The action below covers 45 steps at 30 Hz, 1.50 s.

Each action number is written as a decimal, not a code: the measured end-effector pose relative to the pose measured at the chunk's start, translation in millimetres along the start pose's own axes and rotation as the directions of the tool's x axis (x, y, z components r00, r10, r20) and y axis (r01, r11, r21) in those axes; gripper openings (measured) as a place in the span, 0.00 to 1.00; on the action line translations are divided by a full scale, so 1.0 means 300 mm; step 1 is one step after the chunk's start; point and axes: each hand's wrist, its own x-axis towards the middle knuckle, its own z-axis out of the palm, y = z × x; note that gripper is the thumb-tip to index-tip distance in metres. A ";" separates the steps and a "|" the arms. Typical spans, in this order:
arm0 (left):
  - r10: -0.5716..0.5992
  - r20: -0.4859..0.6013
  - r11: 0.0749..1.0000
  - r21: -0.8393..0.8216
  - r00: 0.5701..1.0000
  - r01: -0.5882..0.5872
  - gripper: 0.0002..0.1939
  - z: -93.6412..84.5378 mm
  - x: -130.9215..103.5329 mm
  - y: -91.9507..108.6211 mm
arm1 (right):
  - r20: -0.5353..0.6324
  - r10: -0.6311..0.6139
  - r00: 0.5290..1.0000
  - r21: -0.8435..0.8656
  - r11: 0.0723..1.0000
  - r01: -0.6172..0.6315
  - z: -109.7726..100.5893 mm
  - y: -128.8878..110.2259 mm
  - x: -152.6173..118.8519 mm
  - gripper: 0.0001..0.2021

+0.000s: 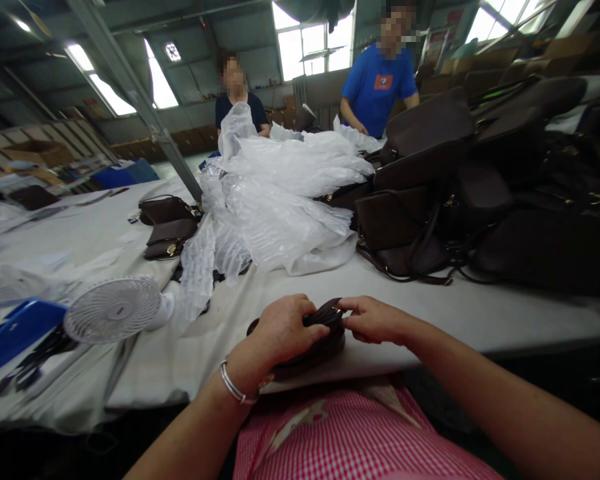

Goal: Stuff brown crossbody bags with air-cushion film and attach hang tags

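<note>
A small dark brown leather bag (325, 343) lies at the near edge of the white table (480, 313), right in front of me. My left hand (283, 330), with a silver bracelet on the wrist, presses down on top of the bag with its fingers curled over it. My right hand (373, 319) pinches the bag's upper right end with fingertips and thumb. Most of the bag is hidden under my left hand.
A heap of dark brown handbags (460, 193) fills the right. Clear air-cushion wrap (280, 193) is piled in the middle. A white fan (113, 308) and blue tray (15, 330) sit at left, two more bags (169, 227) behind. Two people stand across the table.
</note>
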 end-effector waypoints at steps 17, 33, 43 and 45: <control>-0.055 -0.048 0.998 0.015 0.997 0.055 0.17 0.010 -0.010 -0.001 | -0.434 -0.188 0.881 -0.135 0.980 0.143 0.005 -0.008 0.008 0.10; 0.001 -0.081 0.999 -0.041 0.997 -0.005 0.14 0.000 -0.039 -0.038 | -0.333 -0.300 0.894 -0.193 0.950 0.247 0.211 -0.129 -0.003 0.07; 0.176 0.012 0.891 -0.427 0.984 -0.154 0.15 -0.080 -0.179 -0.305 | -0.339 -0.224 0.914 -0.087 0.975 0.207 0.208 -0.109 0.026 0.10; 0.203 -0.007 0.841 -0.510 0.979 -0.178 0.23 -0.060 -0.212 -0.332 | -0.342 -0.217 0.914 -0.081 0.976 0.202 0.210 -0.105 0.039 0.10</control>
